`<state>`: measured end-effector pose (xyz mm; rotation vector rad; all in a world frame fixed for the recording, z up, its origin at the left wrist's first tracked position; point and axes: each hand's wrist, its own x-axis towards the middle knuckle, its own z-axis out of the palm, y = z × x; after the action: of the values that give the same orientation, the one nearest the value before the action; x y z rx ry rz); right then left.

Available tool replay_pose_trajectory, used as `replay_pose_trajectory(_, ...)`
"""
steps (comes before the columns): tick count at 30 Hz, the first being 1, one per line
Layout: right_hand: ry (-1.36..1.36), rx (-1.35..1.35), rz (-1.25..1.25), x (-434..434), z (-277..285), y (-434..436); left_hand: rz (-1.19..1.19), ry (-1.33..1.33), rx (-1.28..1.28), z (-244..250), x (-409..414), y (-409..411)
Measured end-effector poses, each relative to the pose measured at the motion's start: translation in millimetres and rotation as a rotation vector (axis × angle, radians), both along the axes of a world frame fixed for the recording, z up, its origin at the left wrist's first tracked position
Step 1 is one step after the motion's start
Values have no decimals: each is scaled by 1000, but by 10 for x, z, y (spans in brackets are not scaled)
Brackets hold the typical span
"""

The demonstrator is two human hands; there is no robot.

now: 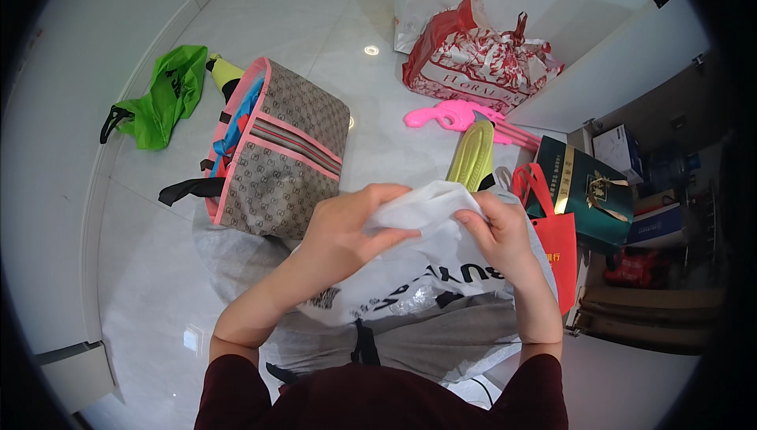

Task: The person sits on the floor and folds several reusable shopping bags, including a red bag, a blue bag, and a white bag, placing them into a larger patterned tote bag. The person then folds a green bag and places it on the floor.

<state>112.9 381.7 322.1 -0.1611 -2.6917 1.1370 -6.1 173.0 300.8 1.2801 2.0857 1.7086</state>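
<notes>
A white bag (378,288) with bold black lettering spreads over my lap, its near part lying on grey trousers (426,341). Both hands pinch its bunched far edge. My left hand (349,226) has the fingers on the far side of the material and the thumb on top. On the other side, my right hand (502,232) grips the edge between thumb and curled fingers. Some clear crinkled plastic (417,300) shows by the bag's near edge. What the bag contains is hidden. Just beyond my right hand lies a yellow-green shoe (474,155), sole up.
To the left stand a filled patterned tote (295,134) with pink trim and a crumpled green bag (171,98). Ahead are a red floral bag (479,69) and a pink toy gun (449,115). A dark green gift bag (582,190) and red bag (559,252) adjoin an open cabinet (656,306).
</notes>
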Motion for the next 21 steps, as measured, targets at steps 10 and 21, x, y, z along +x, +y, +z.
replay_pose_trajectory(10, 314, 205, 246, -112, 15, -86, -80, 110, -46, -120, 22, 45)
replay_pose_trajectory(21, 361, -128, 262, 10, -33, -50, -129, 294, -84, -28, 13, -126)
